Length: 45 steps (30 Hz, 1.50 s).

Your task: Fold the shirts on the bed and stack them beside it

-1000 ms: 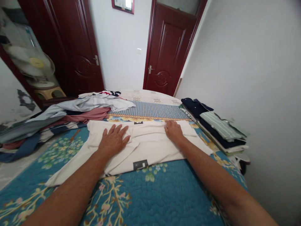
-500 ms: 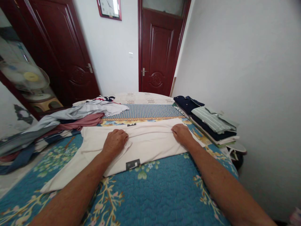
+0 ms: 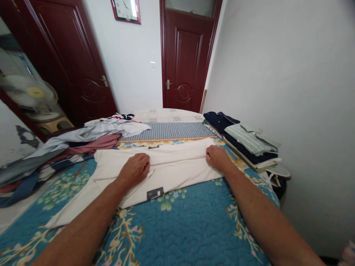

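Observation:
A white shirt (image 3: 177, 173) with dark printed patches lies across the blue floral quilt (image 3: 183, 225), partly folded lengthwise. One sleeve spreads toward the lower left. My left hand (image 3: 136, 168) is closed on the shirt's folded layer near the middle. At the shirt's right end, my right hand (image 3: 217, 158) pinches the same folded edge. The fabric between my hands is stretched fairly straight. The fingertips of both hands are partly hidden by the knuckles.
On the right, next to the wall, stands a stack of folded clothes (image 3: 252, 142). A loose heap of clothes (image 3: 91, 138) lies on the left. Farther back are a wooden door (image 3: 184, 55), a wall clock (image 3: 126, 9) and, at far left, a fan (image 3: 34, 92).
My right hand has shifted slightly right, and the shirt's folded edge between my hands looks straighter and flatter. My left hand stays nearly in place on the cloth.

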### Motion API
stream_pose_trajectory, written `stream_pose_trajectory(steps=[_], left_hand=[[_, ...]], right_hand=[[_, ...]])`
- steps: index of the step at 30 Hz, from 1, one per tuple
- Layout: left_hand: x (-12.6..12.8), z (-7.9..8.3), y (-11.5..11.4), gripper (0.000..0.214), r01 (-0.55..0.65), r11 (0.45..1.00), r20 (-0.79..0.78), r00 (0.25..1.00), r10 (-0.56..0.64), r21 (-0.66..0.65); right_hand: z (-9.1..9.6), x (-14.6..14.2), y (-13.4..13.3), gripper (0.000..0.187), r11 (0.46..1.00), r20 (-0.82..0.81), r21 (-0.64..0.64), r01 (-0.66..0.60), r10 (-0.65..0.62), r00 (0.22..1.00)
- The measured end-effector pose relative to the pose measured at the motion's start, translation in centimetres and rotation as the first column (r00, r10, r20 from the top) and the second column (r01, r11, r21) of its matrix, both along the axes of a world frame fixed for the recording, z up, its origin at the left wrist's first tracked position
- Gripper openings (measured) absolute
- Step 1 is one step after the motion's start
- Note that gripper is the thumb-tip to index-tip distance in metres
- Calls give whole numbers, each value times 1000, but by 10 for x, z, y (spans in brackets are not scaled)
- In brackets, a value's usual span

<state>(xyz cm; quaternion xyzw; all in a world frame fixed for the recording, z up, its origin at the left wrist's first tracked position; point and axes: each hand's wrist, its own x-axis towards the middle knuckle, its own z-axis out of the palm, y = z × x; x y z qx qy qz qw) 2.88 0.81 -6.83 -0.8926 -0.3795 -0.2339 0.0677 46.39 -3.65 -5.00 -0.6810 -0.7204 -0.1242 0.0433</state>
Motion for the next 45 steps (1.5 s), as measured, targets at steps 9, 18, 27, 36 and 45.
stream_pose_trajectory(steps=[9, 18, 27, 36, 45], left_hand=[[-6, -7, 3, 53, -172, 958, 158, 965, 211, -229], [-22, -21, 11, 59, -381, 892, -107, 925, 365, -243], [-18, -11, -3, 76, -375, 868, -254, 919, 302, -326], [-6, -20, -13, 75, -255, 938, -239, 950, 199, -235], [-51, 17, 8, 66, -316, 904, -88, 949, 304, -289]], right_hand=[[-20, -12, 12, 46, 997, -171, 51, -50, 58, 984], [-26, 2, 7, 63, 962, -167, -140, 235, -257, 952], [-7, 59, 4, 48, 862, -242, -69, 503, -503, 830], [-9, 72, 12, 52, 882, -401, -124, 455, -464, 790], [-18, 75, 14, 36, 927, -644, -185, 327, -366, 672]])
